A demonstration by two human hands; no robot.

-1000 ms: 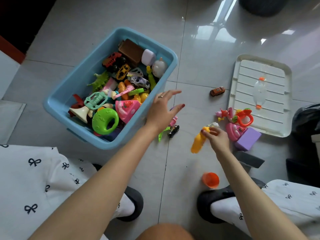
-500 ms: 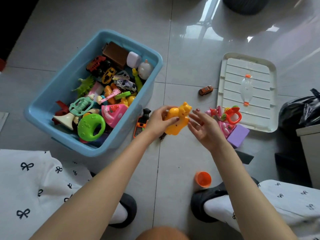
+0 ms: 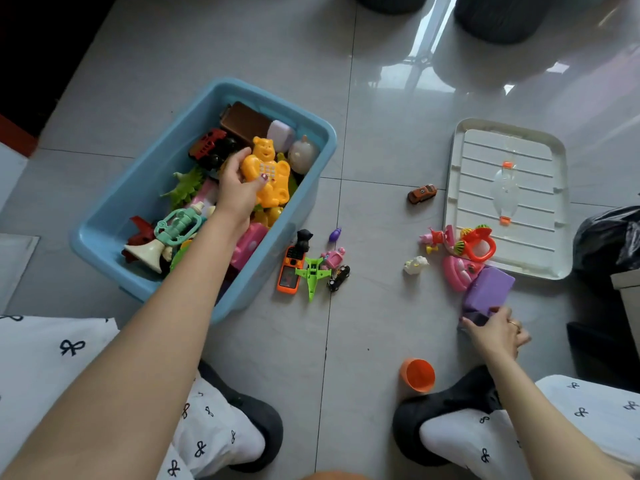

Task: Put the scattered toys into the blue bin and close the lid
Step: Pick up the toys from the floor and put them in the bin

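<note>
The blue bin [image 3: 313,131] stands on the floor at the left, filled with several toys. Over it, my left hand [image 3: 237,188] holds a yellow bear phone toy [image 3: 268,169]. My right hand [image 3: 497,330] grips the near end of a purple block [image 3: 488,289] on the floor at the right. The white lid [image 3: 505,199] lies flat at the right. Loose toys lie between: an orange toy phone [image 3: 290,271], a green plane [image 3: 313,275], a small black car [image 3: 338,277], a brown car [image 3: 421,194], a pink toy [image 3: 457,271], a red ring rattle [image 3: 479,245].
An orange cup [image 3: 417,374] lies on its side by my right foot. My two dark slippers [image 3: 446,407] flank the near floor. A black bag [image 3: 609,237] sits at the far right. Dark round objects [image 3: 502,15] stand at the back.
My left hand has carried the yellow bear toy from mid-floor to over the bin. My right hand let go of it and moved right to grip the purple block.
</note>
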